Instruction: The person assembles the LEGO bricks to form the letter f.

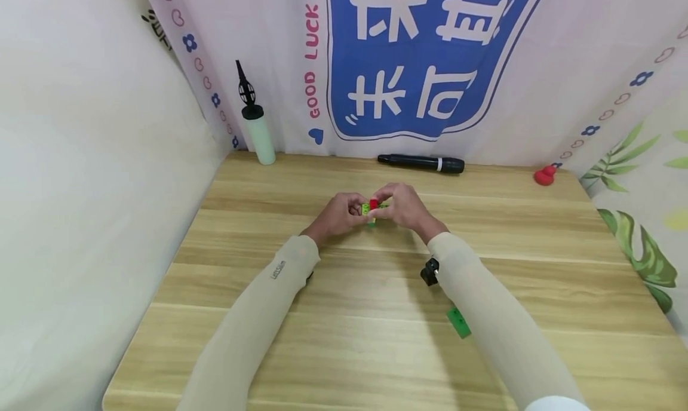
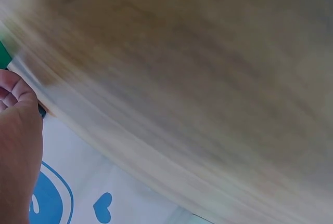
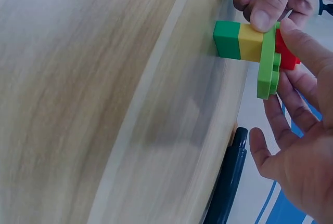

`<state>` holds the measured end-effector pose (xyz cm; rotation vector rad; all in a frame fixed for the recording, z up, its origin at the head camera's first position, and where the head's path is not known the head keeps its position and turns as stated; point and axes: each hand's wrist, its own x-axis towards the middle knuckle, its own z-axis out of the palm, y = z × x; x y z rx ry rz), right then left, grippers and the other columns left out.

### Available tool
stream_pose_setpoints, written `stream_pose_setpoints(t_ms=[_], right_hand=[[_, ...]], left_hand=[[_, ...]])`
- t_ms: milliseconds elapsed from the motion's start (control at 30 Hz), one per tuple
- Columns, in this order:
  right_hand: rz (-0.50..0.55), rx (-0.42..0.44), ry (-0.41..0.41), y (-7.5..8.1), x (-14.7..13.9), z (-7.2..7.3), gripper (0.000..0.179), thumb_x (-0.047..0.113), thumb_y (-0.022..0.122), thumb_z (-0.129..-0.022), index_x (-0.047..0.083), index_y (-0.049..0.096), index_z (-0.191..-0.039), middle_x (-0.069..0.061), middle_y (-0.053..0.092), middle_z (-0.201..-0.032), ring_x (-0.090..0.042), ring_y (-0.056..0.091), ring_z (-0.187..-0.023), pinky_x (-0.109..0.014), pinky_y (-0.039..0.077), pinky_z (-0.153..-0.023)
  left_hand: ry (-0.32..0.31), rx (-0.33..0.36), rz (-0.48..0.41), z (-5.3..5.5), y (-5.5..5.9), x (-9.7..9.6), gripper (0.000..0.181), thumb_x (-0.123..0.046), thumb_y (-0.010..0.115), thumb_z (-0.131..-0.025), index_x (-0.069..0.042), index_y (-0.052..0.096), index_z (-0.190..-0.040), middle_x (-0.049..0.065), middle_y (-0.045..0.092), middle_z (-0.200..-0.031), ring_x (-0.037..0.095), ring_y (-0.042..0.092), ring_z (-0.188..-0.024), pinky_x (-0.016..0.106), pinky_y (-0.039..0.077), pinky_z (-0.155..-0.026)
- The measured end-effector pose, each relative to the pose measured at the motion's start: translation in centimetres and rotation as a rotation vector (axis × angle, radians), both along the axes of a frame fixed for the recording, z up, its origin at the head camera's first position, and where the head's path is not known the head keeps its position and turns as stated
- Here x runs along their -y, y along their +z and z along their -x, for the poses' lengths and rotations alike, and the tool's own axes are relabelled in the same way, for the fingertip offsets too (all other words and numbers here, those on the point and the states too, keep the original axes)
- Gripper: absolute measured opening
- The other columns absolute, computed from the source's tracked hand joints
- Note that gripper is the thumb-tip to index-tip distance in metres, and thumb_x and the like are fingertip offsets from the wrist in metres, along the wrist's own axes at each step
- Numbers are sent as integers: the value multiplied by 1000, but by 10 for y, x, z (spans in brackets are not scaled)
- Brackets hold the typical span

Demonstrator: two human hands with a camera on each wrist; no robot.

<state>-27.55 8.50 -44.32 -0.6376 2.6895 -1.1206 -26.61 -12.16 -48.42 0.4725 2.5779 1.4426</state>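
Plastic-looking, the block stack (image 3: 251, 42) should handle light and stiff, best taken by its flat sides. The left hand (image 1: 337, 214) pinches it near the light-green bar (image 3: 266, 70), the right hand (image 1: 407, 208) grips the red block (image 3: 286, 53), over the tabletop (image 1: 349, 327), beyond a loose green block (image 1: 458, 322).

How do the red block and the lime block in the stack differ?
The red block is short; the lime block is longer, sticking out past it on both sides. The red block sits outermost; the lime block lies between it and the yellow block. Both are toy bricks.
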Motion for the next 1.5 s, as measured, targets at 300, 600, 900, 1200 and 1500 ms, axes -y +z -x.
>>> stream_pose_setpoints(t_ms=[300,600,900,1200,1500], right_hand=[[-40,14,-1,1,2,-1,26,22,91,-88,8,81,-108,-11,78,-117,-32,70,-117,-49,56,-105],[-95,-15,62,8,-8,-11,40,25,85,-95,4,72,-127,-15,73,-129,-34,66,-124,-52,54,-110],[-219,49,137,38,-70,-54,38,25,76,-102,-1,66,-127,-20,71,-124,-33,67,-114,-51,57,-102],[-331,343,136,23,-141,-122,33,39,76,-101,10,60,-100,-2,61,-83,-16,52,-73,-29,44,-62],[-399,454,70,15,-143,-171,46,39,88,-88,9,55,-98,-2,57,-81,-16,52,-70,-25,41,-60]], left_hand=[[4,17,1,-3,-1,0,27,-13,84,-95,-3,77,-119,9,70,-97,17,59,-86,20,51,-75],[-3,15,-5,-4,-1,0,30,-10,85,-93,-2,76,-121,9,70,-97,16,59,-87,19,50,-75],[13,22,-4,-6,2,-1,39,-7,85,-92,-2,74,-129,9,69,-100,18,58,-89,20,51,-77],[18,21,8,-7,3,0,42,-8,86,-92,-2,73,-131,9,68,-101,18,57,-90,20,50,-79],[23,23,12,-5,1,1,42,-10,86,-92,-3,73,-131,9,68,-100,19,57,-89,20,50,-78]])
